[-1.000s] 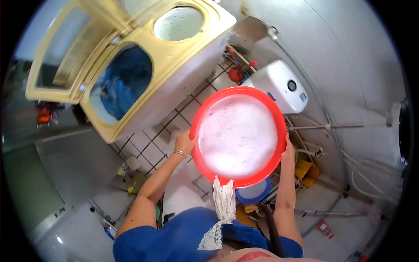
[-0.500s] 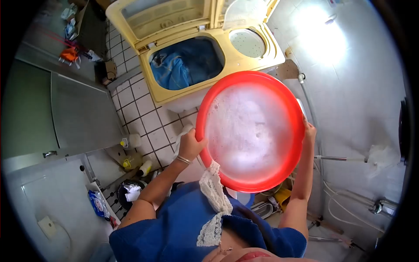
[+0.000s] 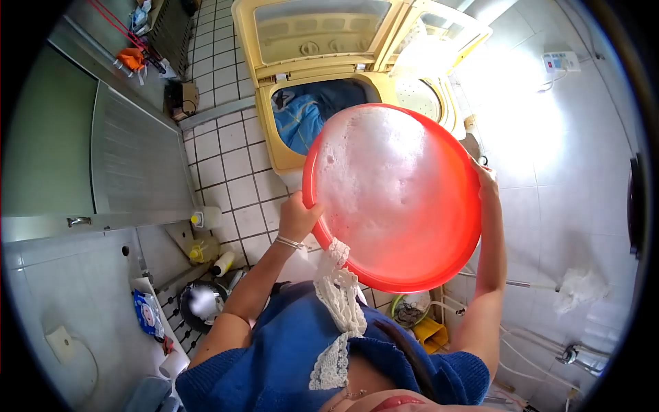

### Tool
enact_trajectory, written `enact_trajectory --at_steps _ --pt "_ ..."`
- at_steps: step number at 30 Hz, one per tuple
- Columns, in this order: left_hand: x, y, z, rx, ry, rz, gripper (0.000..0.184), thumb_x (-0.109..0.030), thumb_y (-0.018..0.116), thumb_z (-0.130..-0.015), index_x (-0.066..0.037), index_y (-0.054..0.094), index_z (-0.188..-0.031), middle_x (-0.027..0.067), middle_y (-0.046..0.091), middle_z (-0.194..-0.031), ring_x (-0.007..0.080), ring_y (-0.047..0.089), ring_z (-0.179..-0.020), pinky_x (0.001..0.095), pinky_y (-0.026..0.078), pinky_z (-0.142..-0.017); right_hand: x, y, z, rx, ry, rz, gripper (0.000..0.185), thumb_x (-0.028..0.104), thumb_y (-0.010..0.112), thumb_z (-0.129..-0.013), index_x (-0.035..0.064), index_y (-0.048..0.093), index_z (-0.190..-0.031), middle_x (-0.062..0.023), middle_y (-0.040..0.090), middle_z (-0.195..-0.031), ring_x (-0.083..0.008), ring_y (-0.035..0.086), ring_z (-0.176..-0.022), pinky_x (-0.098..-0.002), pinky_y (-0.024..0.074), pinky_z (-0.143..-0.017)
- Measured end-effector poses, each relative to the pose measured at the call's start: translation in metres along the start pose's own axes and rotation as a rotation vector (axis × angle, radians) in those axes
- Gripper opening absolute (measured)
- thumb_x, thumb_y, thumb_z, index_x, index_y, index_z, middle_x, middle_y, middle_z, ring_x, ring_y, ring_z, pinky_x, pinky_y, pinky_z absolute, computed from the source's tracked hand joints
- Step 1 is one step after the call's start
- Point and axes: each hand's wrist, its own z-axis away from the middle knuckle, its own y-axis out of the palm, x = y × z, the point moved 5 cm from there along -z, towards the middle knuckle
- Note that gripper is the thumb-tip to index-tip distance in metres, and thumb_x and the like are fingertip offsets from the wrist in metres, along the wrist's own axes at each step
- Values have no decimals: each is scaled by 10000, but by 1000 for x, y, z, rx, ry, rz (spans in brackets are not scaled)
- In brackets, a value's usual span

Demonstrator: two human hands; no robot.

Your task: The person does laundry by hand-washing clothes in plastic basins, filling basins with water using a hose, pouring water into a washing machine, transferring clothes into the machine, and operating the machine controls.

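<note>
1. A person in a blue short-sleeved knit top [image 3: 274,350] holds a large round red plastic basin [image 3: 439,240] by opposite sides, in front of the torso and on the near side of the washing machine.

2. The left hand [image 3: 298,216], a thin silvery bracelet [image 3: 291,242] at its wrist, is closed on the basin's left rim, thumb over the edge.

3. The right hand [image 3: 485,177] grips the rim at the far right; its fingers are partly hidden by the basin.

4. White foamy suds [image 3: 374,158] lie toward the basin's far left side, while bare red plastic shows at the near right.

5. Beyond stands a yellow twin-tub washing machine [image 3: 386,89], both lids raised. Blue cloth [image 3: 302,120] fills part of its left tub; a white perforated round disc [image 3: 419,99] shows in the right opening. The basin overlaps the machine in view; whether they touch cannot be told.

6. A cream lace strip [image 3: 340,295] hangs from the top, its upper end at the basin's near left rim.

7. Pale floor tiles [image 3: 233,161] with dark joints spread at left, near a whitish plastic bottle [image 3: 208,218]. A yellow plastic container [image 3: 430,334] sits low on the near right, with a pale tiled wall [image 3: 549,206] at right.
</note>
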Motion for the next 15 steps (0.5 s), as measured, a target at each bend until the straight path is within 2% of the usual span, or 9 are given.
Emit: enact_trajectory --at_steps 3,12,15 --pt "8 -5 -15 -6 3 -10 290 -228 662 -691 38 598 -788 212 644 -734 354 650 -697 404 515 -630 18 17 -14 37 -8 36 378 347 729 -792 -27 673 -797 -39 633 -715 -109 549 -598 -258 444 -532" --pt "11 -23 -38 39 -93 132 295 -241 647 -695 29 615 -808 197 648 -740 330 654 -701 388 512 -637 66 39 -40 100 -28 130 366 334 724 -789 -28 672 -797 -42 635 -719 -115 551 -603 -263 444 -536" --pt "15 -25 -47 86 -70 116 304 -254 634 -707 14 639 -850 167 663 -738 287 659 -697 373 507 -654 78 42 -38 112 -37 154 363 330 723 -788 -29 672 -798 -43 636 -720 -118 551 -604 -265 444 -538"
